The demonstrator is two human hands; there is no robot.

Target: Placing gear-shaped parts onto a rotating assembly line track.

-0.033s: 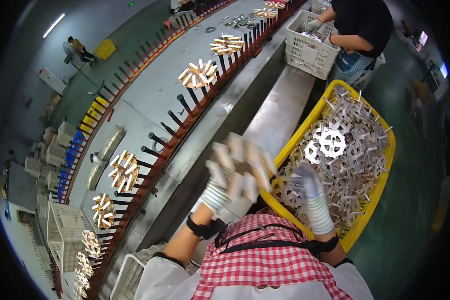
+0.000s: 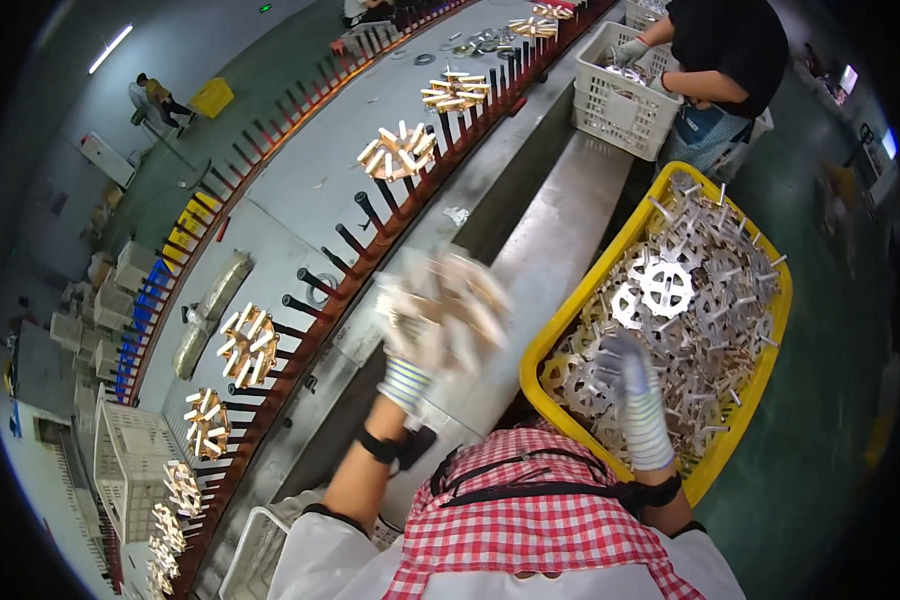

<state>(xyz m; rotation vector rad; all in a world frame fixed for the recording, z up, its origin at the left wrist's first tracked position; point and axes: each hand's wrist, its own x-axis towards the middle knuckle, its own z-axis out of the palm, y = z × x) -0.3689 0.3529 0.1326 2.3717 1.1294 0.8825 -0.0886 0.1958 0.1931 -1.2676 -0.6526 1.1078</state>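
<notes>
My left hand [image 2: 406, 350], in a white glove with a striped cuff, is closed on a wheel-shaped rack with pale rods [image 2: 455, 310]. Motion smears both, so the finger grip shows only in part. They are above the metal ledge beside the row of black pegs [image 2: 365, 207]. My right hand [image 2: 628, 375], gloved with greyish fingertips, is over the near left part of a yellow basket [image 2: 545, 400]. Its fingers curl together against a heap of silver toothed metal discs [image 2: 667, 288] and small rods. Whatever those fingers hold is hidden.
Several similar rod-bearing wheels [image 2: 397, 150] sit on the pegs along the curved grey line [image 2: 280, 200]. At the far right a co-worker [image 2: 725, 60] handles parts in a white crate [image 2: 620, 110]. Another white crate [image 2: 135, 470] stands at the left.
My left hand and the wheel-shaped rack have moved left and slightly up, away from the yellow basket toward the pegs. My right hand has shifted slightly right, staying over the metal discs.
</notes>
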